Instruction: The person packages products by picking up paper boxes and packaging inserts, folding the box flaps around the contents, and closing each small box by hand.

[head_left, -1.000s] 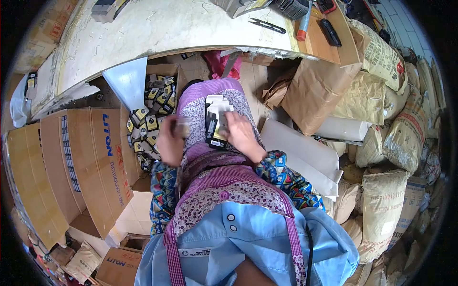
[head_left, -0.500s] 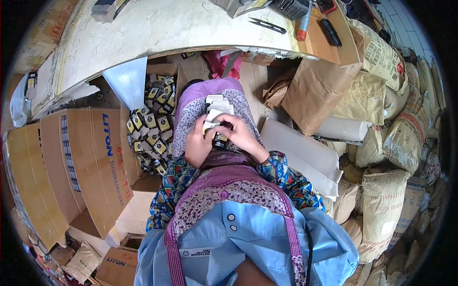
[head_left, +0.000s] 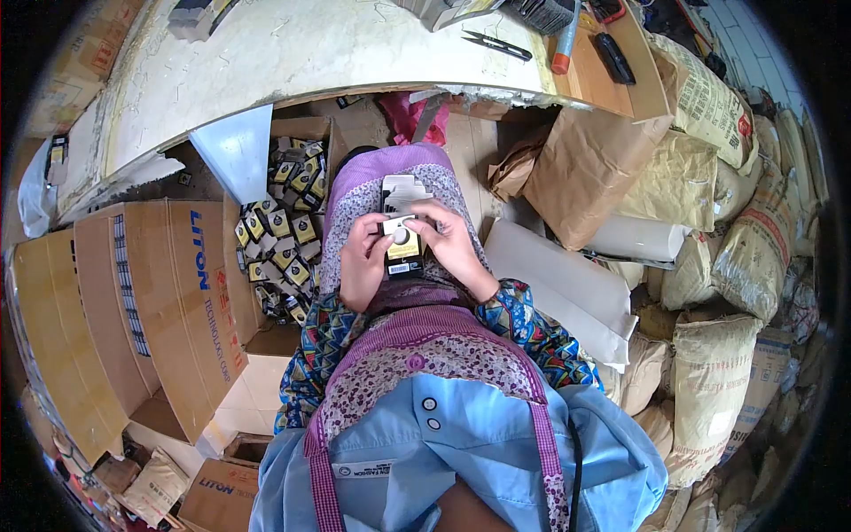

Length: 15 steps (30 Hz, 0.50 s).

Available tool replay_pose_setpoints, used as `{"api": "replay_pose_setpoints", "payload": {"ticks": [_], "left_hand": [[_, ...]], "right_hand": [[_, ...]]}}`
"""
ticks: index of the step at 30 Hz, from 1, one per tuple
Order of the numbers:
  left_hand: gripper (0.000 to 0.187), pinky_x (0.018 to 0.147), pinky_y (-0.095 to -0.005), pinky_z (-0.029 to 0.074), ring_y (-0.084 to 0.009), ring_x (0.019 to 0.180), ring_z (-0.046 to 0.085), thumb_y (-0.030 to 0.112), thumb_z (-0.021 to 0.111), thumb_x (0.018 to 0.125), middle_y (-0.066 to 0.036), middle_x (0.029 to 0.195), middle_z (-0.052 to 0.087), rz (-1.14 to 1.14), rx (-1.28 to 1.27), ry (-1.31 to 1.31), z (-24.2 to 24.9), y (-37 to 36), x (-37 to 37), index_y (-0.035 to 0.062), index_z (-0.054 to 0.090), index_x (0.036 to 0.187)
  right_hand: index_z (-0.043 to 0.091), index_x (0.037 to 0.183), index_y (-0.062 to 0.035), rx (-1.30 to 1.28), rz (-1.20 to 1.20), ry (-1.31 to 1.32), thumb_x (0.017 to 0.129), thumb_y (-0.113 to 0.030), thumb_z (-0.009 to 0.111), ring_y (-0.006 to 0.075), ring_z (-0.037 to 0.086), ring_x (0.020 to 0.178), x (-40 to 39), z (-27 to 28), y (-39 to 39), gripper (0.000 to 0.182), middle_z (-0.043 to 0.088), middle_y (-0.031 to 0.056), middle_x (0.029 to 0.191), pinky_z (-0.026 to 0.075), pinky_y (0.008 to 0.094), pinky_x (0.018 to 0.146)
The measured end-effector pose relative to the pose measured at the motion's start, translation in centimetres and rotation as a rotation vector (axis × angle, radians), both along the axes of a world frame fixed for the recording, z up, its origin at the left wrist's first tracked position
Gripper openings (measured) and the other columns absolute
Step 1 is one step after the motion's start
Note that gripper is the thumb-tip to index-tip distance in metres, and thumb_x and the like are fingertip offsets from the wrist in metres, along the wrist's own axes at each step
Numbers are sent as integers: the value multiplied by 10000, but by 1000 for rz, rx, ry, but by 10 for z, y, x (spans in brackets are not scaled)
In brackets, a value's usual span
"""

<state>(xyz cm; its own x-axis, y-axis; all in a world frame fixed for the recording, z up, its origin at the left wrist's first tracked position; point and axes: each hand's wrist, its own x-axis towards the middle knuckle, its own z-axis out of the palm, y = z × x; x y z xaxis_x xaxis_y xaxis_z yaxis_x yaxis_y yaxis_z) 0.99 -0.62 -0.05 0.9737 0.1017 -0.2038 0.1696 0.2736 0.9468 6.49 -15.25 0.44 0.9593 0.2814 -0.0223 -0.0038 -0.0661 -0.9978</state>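
Note:
Over my lap, a small black-and-yellow carton with a white top edge and a round opening is held between both hands. My left hand is closed on its left side, thumb against the front. My right hand grips the upper right, with the thumb near the round opening. Just beyond the fingers, a stack of flat white-and-black cartons rests on the purple flowered apron.
At the left, an open cardboard box contains many small black-and-yellow cartons. The worktable ahead carries thread snips and an orange-tipped blue tool. Brown paper and filled sacks crowd the right.
The carton now stands upright with its yellow-and-black face and round opening showing; before, the fingers largely covered it. Both hands have shifted slightly to its sides.

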Motion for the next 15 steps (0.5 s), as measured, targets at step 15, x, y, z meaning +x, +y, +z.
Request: {"api": "replay_pose_setpoints", "payload": {"ticks": [15], "left_hand": [[207, 776, -251, 478, -149, 862, 603, -91, 519, 816, -113, 937, 600, -18, 50, -10, -5, 2, -1, -54, 510, 1018]], "right_hand": [[642, 869, 11, -127, 270, 175, 831, -78, 629, 76, 553, 751, 6, 5, -14, 98, 640, 23, 797, 444, 242, 703]]}}
